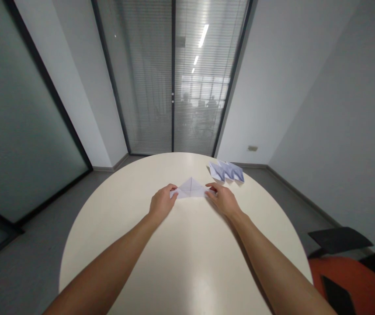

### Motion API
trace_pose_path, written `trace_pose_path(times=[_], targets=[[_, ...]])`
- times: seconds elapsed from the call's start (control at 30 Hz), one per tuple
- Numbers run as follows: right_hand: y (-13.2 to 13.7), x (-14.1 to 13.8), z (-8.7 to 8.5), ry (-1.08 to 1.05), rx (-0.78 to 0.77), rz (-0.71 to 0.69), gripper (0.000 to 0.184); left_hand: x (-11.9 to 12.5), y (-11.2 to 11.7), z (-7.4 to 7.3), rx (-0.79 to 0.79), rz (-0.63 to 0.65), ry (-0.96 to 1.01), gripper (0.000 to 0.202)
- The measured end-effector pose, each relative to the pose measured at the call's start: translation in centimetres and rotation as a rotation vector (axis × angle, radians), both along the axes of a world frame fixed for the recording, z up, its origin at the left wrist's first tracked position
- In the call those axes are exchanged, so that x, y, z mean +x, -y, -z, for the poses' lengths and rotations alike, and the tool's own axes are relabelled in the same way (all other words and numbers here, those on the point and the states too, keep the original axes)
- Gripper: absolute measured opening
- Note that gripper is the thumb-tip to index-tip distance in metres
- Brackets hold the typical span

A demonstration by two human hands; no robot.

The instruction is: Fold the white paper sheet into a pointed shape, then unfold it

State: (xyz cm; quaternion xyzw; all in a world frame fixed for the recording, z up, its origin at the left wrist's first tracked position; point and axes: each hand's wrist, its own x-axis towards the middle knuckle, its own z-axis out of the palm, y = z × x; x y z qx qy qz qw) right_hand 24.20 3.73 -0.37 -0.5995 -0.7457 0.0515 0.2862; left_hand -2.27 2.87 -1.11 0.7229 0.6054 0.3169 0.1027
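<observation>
A folded sheet of white paper (191, 189) lies toward the far half of the round table, with a triangular peak pointing away from me and a straight band along its near side. My left hand (164, 201) pinches the left end of the band between thumb and fingers. At the opposite end, my right hand (223, 197) has its thumb and fingers closed on the paper's right end. Beyond my right hand, several folded paper pieces (227, 171) stand in a row near the table's far right edge.
The round cream table (187, 253) fills the middle of the view. An orange chair (354, 284) with black armrests stands at the lower right. Past the table is a glass door (151, 87) with blinds, between pale walls.
</observation>
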Motion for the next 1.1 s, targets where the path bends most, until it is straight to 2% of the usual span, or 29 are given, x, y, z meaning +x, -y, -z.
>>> trace_pose_path(times=[0.27,0.47,0.83,1.1], targets=[[-0.71,0.38,1.05,-0.103,-0.060,-0.010,0.035,-0.37,-0.26,0.15,-0.058,-0.072,-0.042,0.024],[-0.64,0.35,0.78,-0.031,-0.074,-0.010,0.027,-0.41,-0.19,0.05,-0.078,-0.101,-0.093,0.026],[-0.43,0.39,0.51,-0.004,-0.088,-0.026,0.026,-0.66,-0.46,0.22,-0.099,-0.153,-0.143,0.032],[-0.43,0.41,0.57,0.035,-0.077,-0.034,0.025,-0.52,-0.23,-0.04,-0.090,-0.130,-0.141,0.021]])
